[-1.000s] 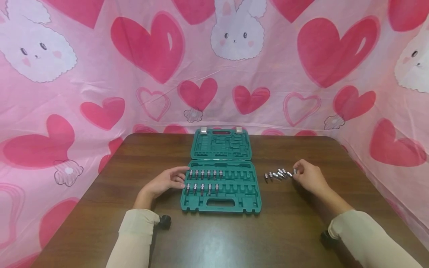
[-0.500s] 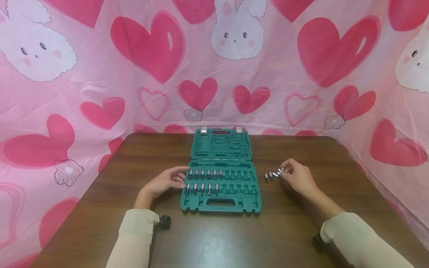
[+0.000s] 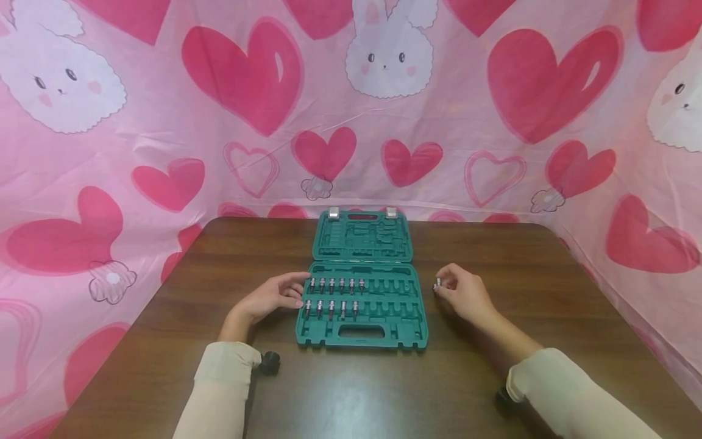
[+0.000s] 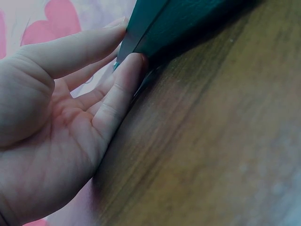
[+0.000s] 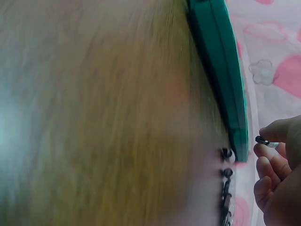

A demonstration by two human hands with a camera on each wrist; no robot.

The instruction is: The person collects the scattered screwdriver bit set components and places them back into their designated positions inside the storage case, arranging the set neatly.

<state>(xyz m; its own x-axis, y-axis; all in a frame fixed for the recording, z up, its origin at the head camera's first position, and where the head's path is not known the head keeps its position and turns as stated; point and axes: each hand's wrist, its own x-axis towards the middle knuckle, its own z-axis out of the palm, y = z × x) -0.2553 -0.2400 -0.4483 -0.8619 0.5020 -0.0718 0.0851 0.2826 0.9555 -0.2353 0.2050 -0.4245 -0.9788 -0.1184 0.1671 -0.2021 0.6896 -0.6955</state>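
A green plastic tool case [image 3: 403, 334] lies open on the table, its lid [image 3: 351, 241] folded back. Two rows of bit sockets [image 3: 331, 285], chrome with dark tips, fill the left part of its slots. My left hand [image 3: 269, 300] touches the case's left edge with fairly straight fingers, as the left wrist view also shows. Right of the case, my right hand [image 3: 466, 296] pinches one bit socket [image 5: 266, 141] between thumb and fingertips. Loose bit sockets [image 5: 227, 200] lie below that hand beside the case; in the head view the hand mostly hides them.
The case's right-hand slots [image 3: 396, 310] hold no sockets. A brown wooden table [image 3: 340, 396] carries everything. Pink fabric [image 3: 460, 116] with hearts and rabbits hangs around its far edge and sides. A dark wrist device sits at each sleeve cuff.
My right hand has moved left with the bit socket, across the loose sockets and nearer the case. My left hand and the case have stayed put.
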